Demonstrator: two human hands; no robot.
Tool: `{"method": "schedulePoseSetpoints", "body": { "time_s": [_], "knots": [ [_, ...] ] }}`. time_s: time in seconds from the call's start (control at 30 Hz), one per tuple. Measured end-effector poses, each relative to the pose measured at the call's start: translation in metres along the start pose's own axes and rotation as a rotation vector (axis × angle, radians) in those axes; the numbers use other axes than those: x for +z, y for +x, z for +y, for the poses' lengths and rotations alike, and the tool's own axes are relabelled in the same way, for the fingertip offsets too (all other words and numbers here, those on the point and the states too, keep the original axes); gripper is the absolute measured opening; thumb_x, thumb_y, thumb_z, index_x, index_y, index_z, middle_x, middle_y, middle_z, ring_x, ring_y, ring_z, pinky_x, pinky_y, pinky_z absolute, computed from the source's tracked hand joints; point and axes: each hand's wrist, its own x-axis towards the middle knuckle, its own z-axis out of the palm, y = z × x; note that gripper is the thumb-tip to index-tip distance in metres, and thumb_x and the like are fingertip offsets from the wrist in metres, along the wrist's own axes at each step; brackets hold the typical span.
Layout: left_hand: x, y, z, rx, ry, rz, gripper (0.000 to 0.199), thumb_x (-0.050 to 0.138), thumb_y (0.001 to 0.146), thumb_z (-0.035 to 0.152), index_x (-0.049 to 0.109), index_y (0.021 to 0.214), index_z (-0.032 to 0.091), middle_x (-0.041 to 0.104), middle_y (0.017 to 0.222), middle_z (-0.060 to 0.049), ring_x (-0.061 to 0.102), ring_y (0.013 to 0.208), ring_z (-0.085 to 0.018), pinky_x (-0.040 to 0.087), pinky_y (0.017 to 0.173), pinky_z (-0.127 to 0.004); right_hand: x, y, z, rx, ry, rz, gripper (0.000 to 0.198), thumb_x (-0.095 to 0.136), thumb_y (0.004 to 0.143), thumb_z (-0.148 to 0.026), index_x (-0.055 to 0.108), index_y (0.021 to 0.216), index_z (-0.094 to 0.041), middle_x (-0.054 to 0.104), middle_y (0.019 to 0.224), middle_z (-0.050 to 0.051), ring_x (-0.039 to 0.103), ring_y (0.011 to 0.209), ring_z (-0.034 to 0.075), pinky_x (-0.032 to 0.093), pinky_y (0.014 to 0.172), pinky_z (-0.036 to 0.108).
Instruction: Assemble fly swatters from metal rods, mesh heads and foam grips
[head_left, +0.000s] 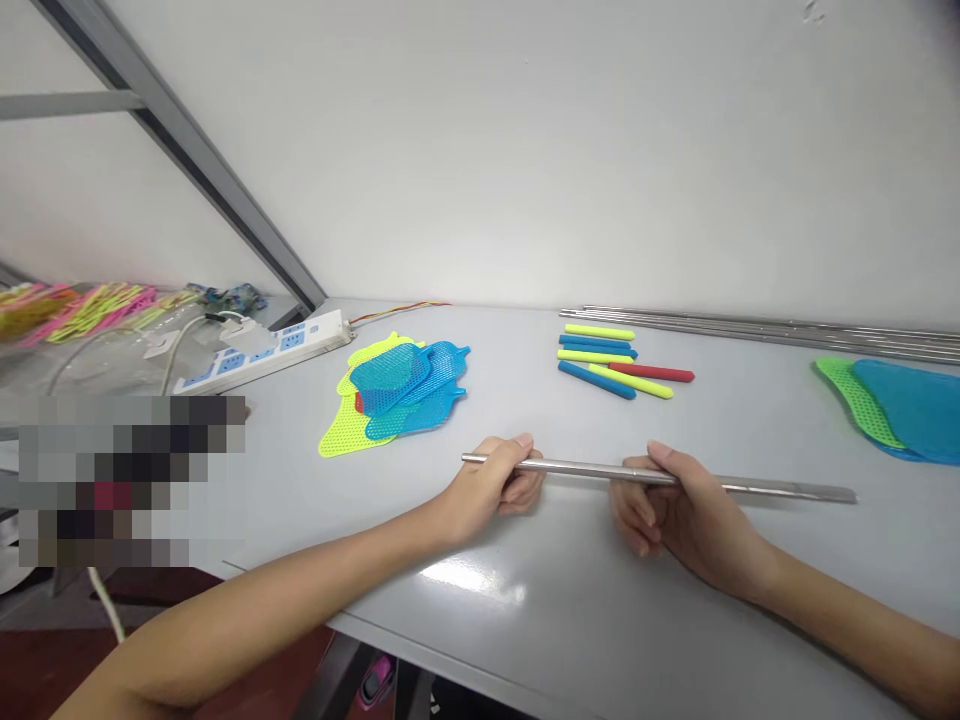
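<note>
A thin metal rod [577,468] lies across both hands above the grey table. My left hand [504,478] is closed round it close to its left end, thumb on top. Farther right, my right hand [671,510] grips the same rod between thumb and bent fingers; past this hand the rod runs on to the right and looks slightly blurred. Beyond the left hand lies a pile of blue and yellow perforated fly swatter heads [409,385], with a bit of red showing. Several blue, yellow and red handle tubes [615,362] lie behind the rod.
More metal rods [750,328] lie along the wall at the back right. Green and blue swatter heads [911,410] are stacked at the right edge. A white power strip [270,352] with plugs and cables sits at the left, beside plastic-wrapped pink and yellow pieces [105,312].
</note>
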Motion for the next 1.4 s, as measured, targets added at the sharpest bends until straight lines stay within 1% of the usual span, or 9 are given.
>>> {"method": "schedulePoseSetpoints", "body": {
  "time_s": [0.07,0.13,0.4,0.53,0.67,0.8,0.9,1.2,1.4],
  "knots": [
    [0.0,0.0,-0.001,-0.005,-0.078,-0.034,0.046,0.029,0.084,0.032,0.027,0.041,0.017,0.026,0.038,0.005,0.024,0.036,-0.006,0.017,0.042,-0.024,-0.002,-0.001,0.003,-0.003,-0.065,-0.101,0.051,0.016,0.085,-0.041,0.044,0.051,-0.016,0.04,0.047,0.001,0.045,0.046,0.014,0.03,0.047,0.027],
    [-0.001,-0.001,-0.001,-0.015,-0.104,-0.051,0.046,0.03,0.084,0.032,0.026,0.041,0.017,0.025,0.038,0.005,0.024,0.036,-0.006,0.016,0.041,-0.023,-0.005,-0.003,0.007,-0.016,-0.125,-0.148,0.053,0.013,0.086,-0.042,0.045,0.052,-0.016,0.042,0.048,0.001,0.046,0.047,0.015,0.032,0.05,0.029],
    [0.0,-0.003,-0.004,-0.04,-0.123,-0.061,0.045,0.03,0.084,0.034,0.026,0.043,0.017,0.024,0.038,0.006,0.025,0.036,-0.006,0.018,0.042,-0.023,-0.012,0.0,0.015,-0.021,-0.179,-0.194,0.055,0.011,0.086,-0.044,0.046,0.054,-0.015,0.045,0.049,0.002,0.048,0.048,0.015,0.034,0.049,0.028],
    [0.0,-0.003,-0.006,-0.057,-0.135,-0.048,0.045,0.03,0.084,0.034,0.026,0.043,0.017,0.025,0.038,0.006,0.025,0.036,-0.005,0.017,0.042,-0.023,-0.01,0.0,0.015,-0.045,-0.185,-0.203,0.052,0.014,0.085,-0.047,0.042,0.053,-0.016,0.044,0.049,0.001,0.048,0.047,0.014,0.032,0.046,0.027],
    [0.001,-0.004,-0.007,-0.061,-0.135,-0.037,0.045,0.029,0.084,0.035,0.026,0.043,0.017,0.023,0.037,0.006,0.025,0.036,-0.006,0.018,0.043,-0.023,-0.006,-0.002,0.014,-0.052,-0.24,-0.187,0.052,0.014,0.084,-0.05,0.04,0.054,-0.017,0.045,0.05,0.001,0.047,0.049,0.015,0.033,0.049,0.028],
    [0.003,-0.005,-0.008,-0.065,-0.152,-0.054,0.046,0.028,0.084,0.036,0.026,0.043,0.017,0.025,0.038,0.006,0.025,0.036,-0.006,0.018,0.042,-0.023,-0.005,-0.004,0.015,-0.061,-0.294,-0.161,0.054,0.01,0.084,-0.052,0.04,0.055,-0.017,0.046,0.051,0.002,0.046,0.05,0.015,0.034,0.052,0.029],
    [0.005,-0.005,-0.008,-0.054,-0.17,-0.072,0.045,0.028,0.084,0.036,0.027,0.043,0.017,0.025,0.039,0.006,0.023,0.036,-0.006,0.018,0.042,-0.023,-0.006,-0.004,0.016,-0.07,-0.299,-0.178,0.054,0.008,0.084,-0.051,0.04,0.055,-0.017,0.046,0.051,0.002,0.046,0.05,0.015,0.034,0.053,0.03],
    [0.006,-0.006,-0.009,-0.055,-0.175,-0.08,0.045,0.027,0.085,0.035,0.027,0.044,0.017,0.024,0.039,0.006,0.022,0.036,-0.006,0.017,0.042,-0.023,-0.006,-0.003,0.016,-0.06,-0.345,-0.158,0.053,0.011,0.084,-0.052,0.038,0.054,-0.018,0.046,0.051,0.002,0.046,0.05,0.015,0.034,0.051,0.028],
    [0.01,-0.007,-0.008,-0.059,-0.143,-0.086,0.045,0.028,0.085,0.037,0.026,0.044,0.017,0.024,0.039,0.006,0.023,0.037,-0.006,0.015,0.042,-0.024,-0.006,-0.004,0.016,-0.05,-0.388,-0.166,0.057,0.006,0.081,-0.057,0.038,0.054,-0.018,0.046,0.051,0.002,0.046,0.051,0.015,0.035,0.052,0.029]
  ]
}}
